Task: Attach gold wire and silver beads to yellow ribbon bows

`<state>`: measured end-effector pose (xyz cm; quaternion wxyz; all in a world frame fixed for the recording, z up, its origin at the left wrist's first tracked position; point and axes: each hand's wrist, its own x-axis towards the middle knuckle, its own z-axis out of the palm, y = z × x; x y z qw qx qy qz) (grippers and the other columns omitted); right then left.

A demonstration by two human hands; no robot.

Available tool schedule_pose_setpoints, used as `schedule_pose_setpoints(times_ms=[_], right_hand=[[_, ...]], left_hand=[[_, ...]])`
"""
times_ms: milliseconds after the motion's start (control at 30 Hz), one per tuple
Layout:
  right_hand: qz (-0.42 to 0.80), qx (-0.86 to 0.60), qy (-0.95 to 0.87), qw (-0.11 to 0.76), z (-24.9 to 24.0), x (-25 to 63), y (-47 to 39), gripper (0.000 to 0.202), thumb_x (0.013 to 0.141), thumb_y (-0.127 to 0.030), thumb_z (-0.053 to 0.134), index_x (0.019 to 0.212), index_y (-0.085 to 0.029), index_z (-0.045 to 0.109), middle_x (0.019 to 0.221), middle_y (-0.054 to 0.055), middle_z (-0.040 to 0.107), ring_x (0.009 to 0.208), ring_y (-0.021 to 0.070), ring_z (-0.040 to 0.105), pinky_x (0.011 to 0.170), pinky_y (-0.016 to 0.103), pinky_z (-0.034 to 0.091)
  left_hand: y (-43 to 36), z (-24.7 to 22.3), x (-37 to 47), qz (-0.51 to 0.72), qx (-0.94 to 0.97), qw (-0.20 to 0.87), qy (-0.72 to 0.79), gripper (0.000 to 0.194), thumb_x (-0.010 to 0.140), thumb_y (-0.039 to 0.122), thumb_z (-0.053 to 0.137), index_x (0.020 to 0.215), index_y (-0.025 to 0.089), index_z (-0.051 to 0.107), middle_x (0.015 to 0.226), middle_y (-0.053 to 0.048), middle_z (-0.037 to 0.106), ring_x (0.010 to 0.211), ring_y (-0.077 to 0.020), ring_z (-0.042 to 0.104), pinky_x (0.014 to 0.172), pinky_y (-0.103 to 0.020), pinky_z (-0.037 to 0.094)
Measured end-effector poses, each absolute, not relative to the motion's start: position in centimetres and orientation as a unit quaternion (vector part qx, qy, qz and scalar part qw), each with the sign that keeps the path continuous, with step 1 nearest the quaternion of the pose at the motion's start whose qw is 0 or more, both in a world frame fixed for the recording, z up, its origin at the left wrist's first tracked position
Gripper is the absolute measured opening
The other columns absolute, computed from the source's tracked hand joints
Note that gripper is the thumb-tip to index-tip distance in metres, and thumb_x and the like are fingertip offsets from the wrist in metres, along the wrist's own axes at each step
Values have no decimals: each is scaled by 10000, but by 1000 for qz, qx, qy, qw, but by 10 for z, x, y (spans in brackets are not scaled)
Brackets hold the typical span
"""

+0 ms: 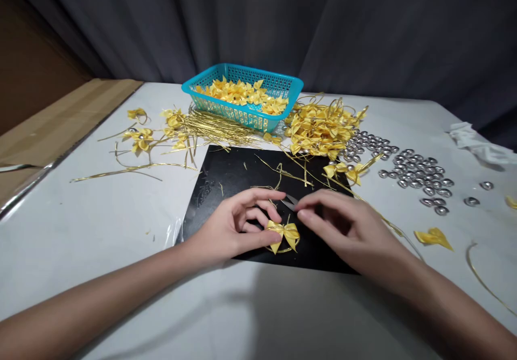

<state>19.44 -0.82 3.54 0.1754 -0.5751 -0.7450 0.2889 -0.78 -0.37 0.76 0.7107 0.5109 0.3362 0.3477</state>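
A yellow ribbon bow [288,234] with a loop of gold cord sits over the black mat [238,168]. My left hand [246,222] has its thumb on the bow's left side, pinching it against fingers that are partly hidden, while its index finger reaches toward the blades of small scissors [290,202]. Just right of the bow, my right hand [343,220] is closed around the scissors, whose handles are hidden by the fingers. The blades point up and left, close to the left index fingertip. Gold cord scraps [283,172] lie on the mat beyond my hands.
Behind the mat stands a blue basket [242,106] of yellow bows. Gold cords [218,128] lie before it, a heap of finished bows [319,128] to its right. Silver beads [420,171], a loose yellow bow [434,237] and white cloth [480,144] are on the right side of the white table [133,209].
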Motion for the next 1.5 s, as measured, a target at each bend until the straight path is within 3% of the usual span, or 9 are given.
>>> schedule_pose_setpoints(times_ms=[67,167,400,633,1000,1300,1500], right_hand=[[436,-549,-696,155,38,190,-10,223,823,-369,503,818,-180,621,498,-50,396,433,70,291,404,192,219],[542,-547,-622,144,40,186,-11,187,789,-351,552,803,-169,592,430,-94,269,405,56,221,373,181,155],[592,-547,-550,219,33,188,-8,241,749,-404,607,819,-182,545,458,-91,354,382,48,307,338,145,278],[502,-559,-604,266,31,190,-11,144,777,-291,580,830,-158,572,497,-79,377,406,29,309,362,139,249],[577,-540,-554,263,31,194,-8,170,771,-316,602,824,-179,515,458,-95,400,335,25,340,317,118,279],[624,-504,-532,273,28,187,-14,172,808,-306,611,852,-184,498,500,-99,361,383,15,300,344,115,245],[667,-486,-494,274,26,186,-14,306,788,-382,640,953,-196,462,710,-56,463,413,-1,327,336,109,295]], left_hand=[[-4,8,-7,351,506,713,335,441,690,116,716,1100,177,565,788,24,551,671,-61,554,651,-181,498],[-4,8,-6,361,499,701,360,371,685,122,718,1027,161,579,710,53,514,613,-39,527,605,-151,474],[-1,13,-3,363,487,681,408,271,655,141,730,886,126,590,709,35,561,609,-32,520,558,-117,433],[-4,11,-1,381,508,608,477,149,679,113,693,813,109,629,686,18,608,637,-42,552,626,-120,470],[-8,13,1,406,540,547,494,114,638,72,656,740,123,643,705,5,648,607,-47,568,614,-127,484],[-9,13,-2,357,647,462,491,141,635,53,570,714,125,661,680,1,588,541,-55,495,498,-155,410],[-6,10,-4,295,683,471,473,150,669,69,522,714,140,647,701,10,510,533,-64,439,474,-177,348]])
